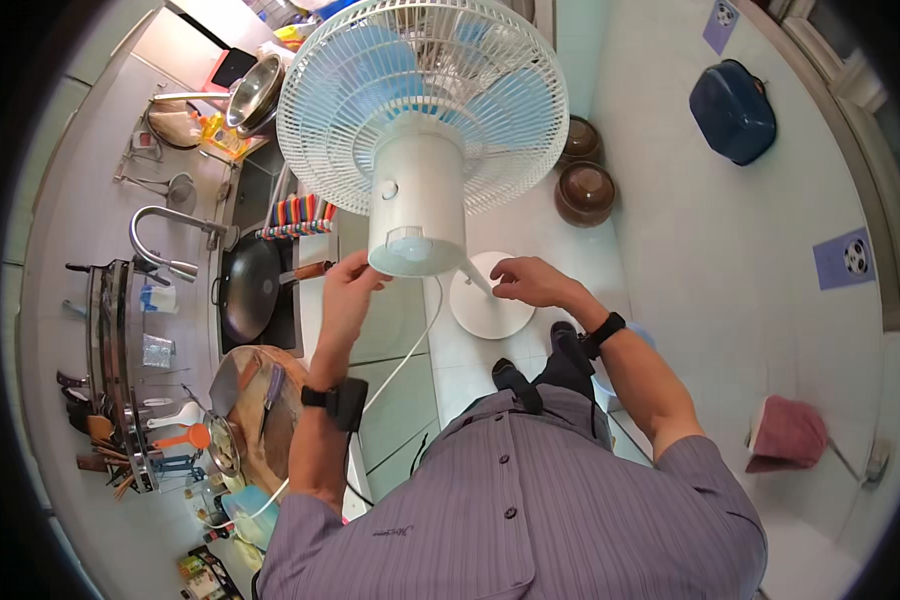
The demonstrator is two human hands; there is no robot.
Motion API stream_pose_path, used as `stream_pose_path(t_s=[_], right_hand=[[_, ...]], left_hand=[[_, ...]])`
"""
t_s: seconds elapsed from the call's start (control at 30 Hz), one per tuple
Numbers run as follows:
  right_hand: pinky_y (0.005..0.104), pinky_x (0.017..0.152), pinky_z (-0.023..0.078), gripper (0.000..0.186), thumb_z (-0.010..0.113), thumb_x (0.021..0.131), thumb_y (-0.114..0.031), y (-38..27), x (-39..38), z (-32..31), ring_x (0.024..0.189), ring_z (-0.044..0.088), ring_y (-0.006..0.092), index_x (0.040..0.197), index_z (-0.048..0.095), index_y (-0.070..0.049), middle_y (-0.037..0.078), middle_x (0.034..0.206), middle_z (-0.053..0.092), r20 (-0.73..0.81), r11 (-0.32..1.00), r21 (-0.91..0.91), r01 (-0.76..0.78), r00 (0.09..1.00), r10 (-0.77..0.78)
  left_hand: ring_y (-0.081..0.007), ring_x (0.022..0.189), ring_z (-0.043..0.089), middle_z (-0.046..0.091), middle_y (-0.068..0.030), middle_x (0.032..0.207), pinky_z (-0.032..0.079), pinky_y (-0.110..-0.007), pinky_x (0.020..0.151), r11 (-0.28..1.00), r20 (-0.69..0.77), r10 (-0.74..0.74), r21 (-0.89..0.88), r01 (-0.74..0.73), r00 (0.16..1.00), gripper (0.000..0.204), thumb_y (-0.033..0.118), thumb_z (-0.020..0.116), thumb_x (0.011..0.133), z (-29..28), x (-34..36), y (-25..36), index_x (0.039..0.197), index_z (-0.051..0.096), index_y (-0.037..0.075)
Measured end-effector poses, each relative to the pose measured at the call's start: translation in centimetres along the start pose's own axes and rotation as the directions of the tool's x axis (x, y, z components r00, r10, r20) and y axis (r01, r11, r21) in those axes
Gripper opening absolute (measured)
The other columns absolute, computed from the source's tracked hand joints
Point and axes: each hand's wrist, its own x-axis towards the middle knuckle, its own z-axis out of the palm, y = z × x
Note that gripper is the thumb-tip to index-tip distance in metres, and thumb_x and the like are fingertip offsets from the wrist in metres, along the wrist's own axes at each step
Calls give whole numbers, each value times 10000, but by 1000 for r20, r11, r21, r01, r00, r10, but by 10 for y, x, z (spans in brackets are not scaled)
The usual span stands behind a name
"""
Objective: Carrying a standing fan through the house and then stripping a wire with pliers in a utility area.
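A white standing fan (418,190) with blue blades behind a wire cage rises in front of me, its motor housing toward me. Its thin pole (477,277) runs down to a round white base (492,318) on the floor. At the lower left edge of the housing is my left hand (346,298), fingers bent and drawn together; whatever they pinch is too small to make out. My right hand (538,282) is beside the pole, fingers loosely curled with a gap between them, seemingly holding nothing. A white cord (422,338) hangs from the fan and runs toward my left arm.
Along the left runs a counter with a sink, a curved tap (166,240), a black wok (249,290) and a round wooden board (282,430) bearing knives. Brown lidded pots (585,193) stand beyond the base. A blue basin (733,112) and a dark red cloth (787,435) hang at the right wall.
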Motion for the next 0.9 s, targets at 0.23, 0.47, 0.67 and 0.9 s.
stream_pose_path(t_s=[0.23, 0.47, 0.67, 0.9], right_hand=[[373, 831, 555, 378, 685, 936, -283, -1, 54, -22, 921, 710, 266, 1191, 692, -4, 146, 1031, 755, 122, 991, 68, 114, 985, -122], [397, 809, 542, 372, 687, 921, -308, -12, 78, -53, 892, 700, 279, 1138, 704, -7, 141, 974, 742, 183, 966, 6, 257, 950, -254], [381, 777, 551, 345, 686, 927, -282, 7, 92, -56, 849, 717, 247, 1118, 705, 5, 118, 925, 756, 304, 967, 40, 252, 918, -252], [426, 995, 515, 660, 751, 918, -332, 25, 104, -26, 1194, 619, 364, 1435, 518, 7, 254, 1356, 589, 228, 931, 79, 357, 902, -366]], left_hand=[[-87, 673, 582, 676, -20, 777, 453, -236, 653, 991, -244, 97, -63, -115, 965, 110, 66, 653, 963, -7, -43, 68, 915, 710, -14], [-70, 656, 589, 705, -28, 758, 438, -221, 600, 995, -202, -72, 60, 86, 977, 175, 109, 672, 974, 65, -66, 114, 843, 725, 4], [-104, 573, 586, 719, -63, 761, 432, -238, 546, 989, -441, -97, -146, 35, 892, 215, 182, 679, 1005, 103, -58, 98, 876, 722, 16], [-107, 502, 556, 719, -72, 746, 396, -240, 482, 923, -587, -212, -383, -38, 782, 199, 194, 701, 994, 135, -51, 103, 890, 714, 25]])
